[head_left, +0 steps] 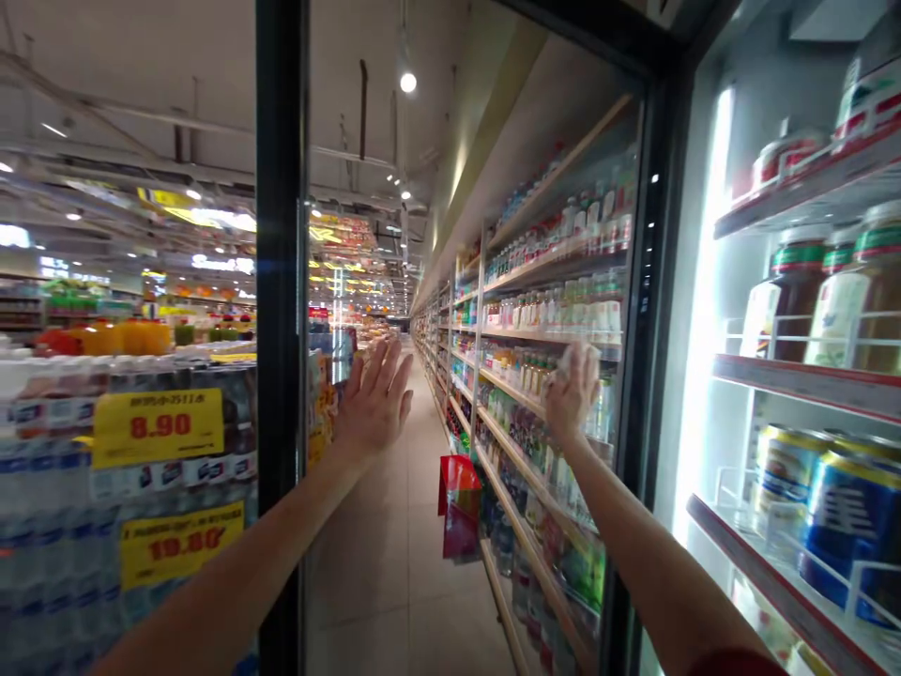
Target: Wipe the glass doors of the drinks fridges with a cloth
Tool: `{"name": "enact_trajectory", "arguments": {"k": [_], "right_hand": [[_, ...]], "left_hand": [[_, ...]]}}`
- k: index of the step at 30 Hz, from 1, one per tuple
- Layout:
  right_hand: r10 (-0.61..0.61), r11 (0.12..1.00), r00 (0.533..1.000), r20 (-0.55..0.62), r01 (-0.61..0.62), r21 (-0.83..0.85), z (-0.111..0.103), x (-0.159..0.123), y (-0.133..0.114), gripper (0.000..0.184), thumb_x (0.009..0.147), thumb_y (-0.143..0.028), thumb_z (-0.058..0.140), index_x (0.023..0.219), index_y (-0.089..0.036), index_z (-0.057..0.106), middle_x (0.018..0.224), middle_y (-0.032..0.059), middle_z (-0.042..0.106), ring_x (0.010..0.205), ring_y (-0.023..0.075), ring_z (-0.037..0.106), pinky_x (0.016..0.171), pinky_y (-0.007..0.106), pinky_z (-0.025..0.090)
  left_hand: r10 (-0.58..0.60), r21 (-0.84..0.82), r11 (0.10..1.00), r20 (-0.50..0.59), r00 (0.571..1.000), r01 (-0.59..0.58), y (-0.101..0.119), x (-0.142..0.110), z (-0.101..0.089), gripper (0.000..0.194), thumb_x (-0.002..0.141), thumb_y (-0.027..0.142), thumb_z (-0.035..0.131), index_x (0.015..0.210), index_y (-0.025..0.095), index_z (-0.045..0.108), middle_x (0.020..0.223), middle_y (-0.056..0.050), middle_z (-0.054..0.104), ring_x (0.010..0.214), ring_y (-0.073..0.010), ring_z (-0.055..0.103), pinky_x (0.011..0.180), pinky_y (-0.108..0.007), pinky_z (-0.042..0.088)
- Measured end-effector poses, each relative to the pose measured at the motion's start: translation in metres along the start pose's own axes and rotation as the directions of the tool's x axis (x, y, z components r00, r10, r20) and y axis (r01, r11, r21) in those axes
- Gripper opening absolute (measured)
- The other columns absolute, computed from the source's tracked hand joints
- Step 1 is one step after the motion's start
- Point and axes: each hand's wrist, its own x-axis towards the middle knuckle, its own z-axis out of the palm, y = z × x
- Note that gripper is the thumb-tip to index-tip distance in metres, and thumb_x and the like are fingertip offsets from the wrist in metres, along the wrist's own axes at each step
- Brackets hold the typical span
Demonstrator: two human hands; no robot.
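Note:
A tall glass fridge door (436, 582) in a black frame stands swung open in front of me. My left hand (373, 399) is flat on or close to the pane near its left side, fingers spread, with nothing in it. Farther right, my right hand (569, 399) is up at the glass, holding a crumpled whitish cloth (587, 361) under its fingers. Part of the cloth is hidden behind the hand, and its edges blur against the bottles seen through or mirrored in the pane.
Lit fridge shelves (809, 380) with bottles and beer cans (848, 526) are close on my right. Stacked bottled drinks (56, 526) with yellow price signs (159, 427) stand left of the door frame (278, 282). Through the glass show an aisle, long drink shelves and a red box-like item (461, 507).

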Motion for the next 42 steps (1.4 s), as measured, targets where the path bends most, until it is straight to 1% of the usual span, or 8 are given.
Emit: {"name": "enact_trajectory", "arguments": {"k": [8, 11, 14, 19, 26, 32, 38, 42], "right_hand": [[-0.628, 0.778, 0.75, 0.209, 0.6, 0.185, -0.002, -0.023, -0.024, 0.047, 0.085, -0.031, 0.038, 0.131, -0.029, 0.044, 0.142, 0.0041, 0.04, 0.137, 0.021, 0.025, 0.111, 0.049, 0.019], [-0.129, 0.991, 0.991, 0.035, 0.128, 0.03, -0.002, -0.014, -0.008, 0.05, 0.088, -0.03, 0.031, 0.136, -0.022, 0.037, 0.144, 0.011, 0.036, 0.137, 0.0247, 0.024, 0.107, 0.056, 0.022], [0.117, 0.993, 0.992, -0.052, -0.116, 0.021, 0.001, -0.019, -0.013, 0.053, 0.089, -0.032, 0.028, 0.139, -0.017, 0.031, 0.147, 0.0148, 0.028, 0.138, 0.027, 0.02, 0.105, 0.057, 0.024], [-0.623, 0.779, 0.769, 0.146, 0.592, 0.207, 0.001, -0.045, -0.036, 0.046, 0.085, -0.028, 0.04, 0.13, -0.027, 0.045, 0.142, 0.0049, 0.039, 0.138, 0.0223, 0.022, 0.111, 0.048, 0.018], [0.119, 0.992, 0.991, -0.068, -0.115, 0.058, 0.0, -0.017, -0.01, 0.053, 0.088, -0.028, 0.03, 0.14, -0.017, 0.03, 0.147, 0.0148, 0.029, 0.138, 0.0275, 0.02, 0.106, 0.058, 0.022], [-0.65, 0.758, 0.739, 0.178, 0.615, 0.215, -0.004, -0.051, -0.035, 0.048, 0.084, -0.025, 0.041, 0.131, -0.03, 0.044, 0.141, 0.0023, 0.042, 0.137, 0.021, 0.024, 0.111, 0.049, 0.017], [0.144, 0.989, 0.985, -0.098, -0.141, 0.04, -0.001, -0.031, -0.005, 0.051, 0.089, -0.028, 0.031, 0.138, -0.016, 0.033, 0.145, 0.0171, 0.032, 0.137, 0.0289, 0.022, 0.104, 0.057, 0.025], [-0.498, 0.863, 0.857, 0.13, 0.475, 0.174, -0.002, -0.057, -0.027, 0.048, 0.086, -0.026, 0.037, 0.134, -0.027, 0.041, 0.143, 0.0063, 0.038, 0.138, 0.0237, 0.021, 0.11, 0.051, 0.019]], "left_hand": [[0.002, 0.02, 1.0, -0.006, 1.0, -0.002, -0.001, 0.0, 0.0, 0.058, 0.089, 0.024, 0.041, 0.143, 0.021, 0.02, 0.146, -0.01, 0.028, 0.138, -0.0232, 0.017, 0.111, -0.047, 0.019], [-0.003, 0.017, 1.0, 0.003, 1.0, 0.003, -0.001, 0.0, 0.001, 0.057, 0.089, 0.025, 0.04, 0.143, 0.021, 0.021, 0.147, -0.009, 0.026, 0.138, -0.0237, 0.016, 0.112, -0.047, 0.017], [-0.034, 0.025, 0.999, -0.004, 0.999, 0.034, 0.005, -0.002, 0.003, 0.057, 0.089, 0.024, 0.04, 0.143, 0.021, 0.02, 0.147, -0.009, 0.024, 0.139, -0.0234, 0.015, 0.112, -0.047, 0.014], [-0.007, 0.045, 0.999, 0.02, 1.0, 0.006, 0.023, -0.022, 0.001, 0.06, 0.089, 0.022, 0.042, 0.144, 0.021, 0.018, 0.144, -0.008, 0.032, 0.138, -0.0221, 0.015, 0.114, -0.047, 0.01], [0.051, 0.076, 0.996, 0.039, 0.998, -0.054, 0.03, -0.034, -0.004, 0.062, 0.088, 0.023, 0.045, 0.143, 0.018, 0.019, 0.142, -0.009, 0.035, 0.138, -0.0224, 0.017, 0.114, -0.046, 0.01], [0.048, 0.052, 0.997, 0.011, 0.999, -0.048, 0.026, -0.033, 0.001, 0.064, 0.087, 0.023, 0.046, 0.144, 0.021, 0.016, 0.142, -0.007, 0.035, 0.138, -0.0211, 0.017, 0.114, -0.044, 0.012], [0.048, 0.062, 0.997, 0.005, 0.999, -0.048, 0.026, -0.034, 0.002, 0.065, 0.087, 0.022, 0.046, 0.144, 0.02, 0.014, 0.142, -0.007, 0.035, 0.138, -0.0208, 0.017, 0.114, -0.044, 0.011], [0.04, 0.062, 0.997, 0.008, 0.999, -0.041, 0.025, -0.034, 0.003, 0.064, 0.087, 0.023, 0.046, 0.144, 0.02, 0.017, 0.141, -0.008, 0.036, 0.138, -0.0211, 0.018, 0.114, -0.044, 0.012]]}}
